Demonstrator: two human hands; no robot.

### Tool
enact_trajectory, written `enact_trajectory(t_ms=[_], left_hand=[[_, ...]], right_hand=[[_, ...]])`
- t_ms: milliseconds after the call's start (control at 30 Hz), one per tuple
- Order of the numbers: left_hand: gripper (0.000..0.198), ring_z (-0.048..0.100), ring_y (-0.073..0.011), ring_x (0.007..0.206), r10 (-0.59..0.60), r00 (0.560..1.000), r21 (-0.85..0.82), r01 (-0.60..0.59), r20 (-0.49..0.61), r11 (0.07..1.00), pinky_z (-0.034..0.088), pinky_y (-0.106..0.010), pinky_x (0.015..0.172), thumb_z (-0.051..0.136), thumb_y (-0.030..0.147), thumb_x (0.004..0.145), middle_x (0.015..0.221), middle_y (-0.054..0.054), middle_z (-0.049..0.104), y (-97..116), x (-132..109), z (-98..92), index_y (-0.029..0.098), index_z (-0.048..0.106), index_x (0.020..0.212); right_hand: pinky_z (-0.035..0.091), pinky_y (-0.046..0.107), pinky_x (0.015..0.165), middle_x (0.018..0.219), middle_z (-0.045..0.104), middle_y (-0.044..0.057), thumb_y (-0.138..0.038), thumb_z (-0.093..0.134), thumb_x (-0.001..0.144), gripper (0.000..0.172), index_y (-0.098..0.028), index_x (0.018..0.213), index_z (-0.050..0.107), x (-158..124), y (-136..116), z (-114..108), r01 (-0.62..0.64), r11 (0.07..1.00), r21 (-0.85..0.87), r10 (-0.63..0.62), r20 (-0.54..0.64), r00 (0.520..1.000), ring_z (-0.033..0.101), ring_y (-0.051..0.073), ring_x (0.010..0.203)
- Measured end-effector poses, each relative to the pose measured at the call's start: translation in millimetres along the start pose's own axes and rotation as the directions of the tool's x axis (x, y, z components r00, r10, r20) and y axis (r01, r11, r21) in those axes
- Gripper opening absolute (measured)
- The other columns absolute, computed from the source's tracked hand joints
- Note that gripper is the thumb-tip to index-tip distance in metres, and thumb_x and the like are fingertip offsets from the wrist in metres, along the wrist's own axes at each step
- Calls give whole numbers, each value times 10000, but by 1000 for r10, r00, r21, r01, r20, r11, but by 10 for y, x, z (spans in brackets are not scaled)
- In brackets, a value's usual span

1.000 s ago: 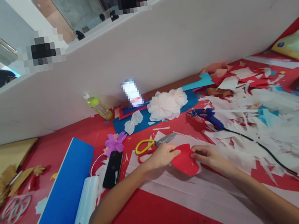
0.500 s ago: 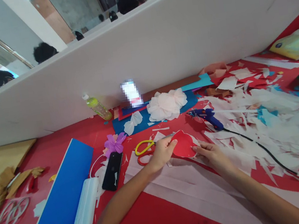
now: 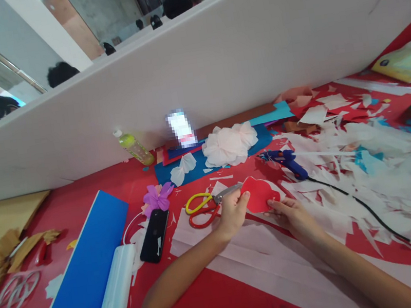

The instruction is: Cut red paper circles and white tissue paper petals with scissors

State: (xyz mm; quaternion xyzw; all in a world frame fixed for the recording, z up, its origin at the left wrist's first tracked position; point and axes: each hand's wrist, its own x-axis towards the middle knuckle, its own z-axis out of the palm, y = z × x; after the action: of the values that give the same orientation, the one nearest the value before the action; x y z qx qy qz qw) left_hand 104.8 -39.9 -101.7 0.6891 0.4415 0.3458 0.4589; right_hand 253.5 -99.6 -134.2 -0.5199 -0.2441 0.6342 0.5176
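Paper piece (image 3: 258, 195), centre of frame: left edge pinched between thumb and fingers of my left hand (image 3: 234, 213), lower right edge likewise in my right hand (image 3: 290, 214). Red tabletop (image 3: 213, 301) spreads at lower centre; loose scraps (image 3: 333, 183) crowd the right side; scissors (image 3: 214, 206) lie just beside my left hand. Piece: red, smooth, round-lobed. Scraps: pale, thin, crumpled. Scissors: metal blades, yellow and red handles.

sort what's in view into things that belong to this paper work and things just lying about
Likely part of the work:
rounded red paper piece in left hand and right hand
yellow-and-red-handled metal scissors
blue plastic glue gun
pale ruffled paper cluster

Probably just lying about:
flat black rectangular phone
clear bottle of greenish liquid
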Motion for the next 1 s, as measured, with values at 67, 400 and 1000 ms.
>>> enact_trajectory(t_ms=[67,400,1000], left_hand=[[356,297,-92,576,-15,1000,-26,15,3,1000,288,-220,540,435,391,835,587,39,313,-4,5,0,180,309,578],[302,443,-102,591,-168,983,-263,182,74,947,370,-218,558,543,421,769,593,24,451,-54,72,-141,143,540,652],[268,610,-204,956,-108,994,476,89,12,875,454,-315,825,434,280,866,1018,-64,674,18,170,-685,198,605,1054]], right_hand=[[356,273,425,462,495,-21,-520,711,597,383,-232,553,462,9,9,-18,-9,999,-43,7,-38,999,507,152,465],[359,263,444,528,542,1,-572,679,574,400,-214,560,502,-39,-83,36,63,985,-160,-72,-54,996,455,124,455],[326,264,438,488,550,11,-600,585,676,428,-203,521,541,63,13,-123,134,913,-384,-133,31,991,464,136,459]])
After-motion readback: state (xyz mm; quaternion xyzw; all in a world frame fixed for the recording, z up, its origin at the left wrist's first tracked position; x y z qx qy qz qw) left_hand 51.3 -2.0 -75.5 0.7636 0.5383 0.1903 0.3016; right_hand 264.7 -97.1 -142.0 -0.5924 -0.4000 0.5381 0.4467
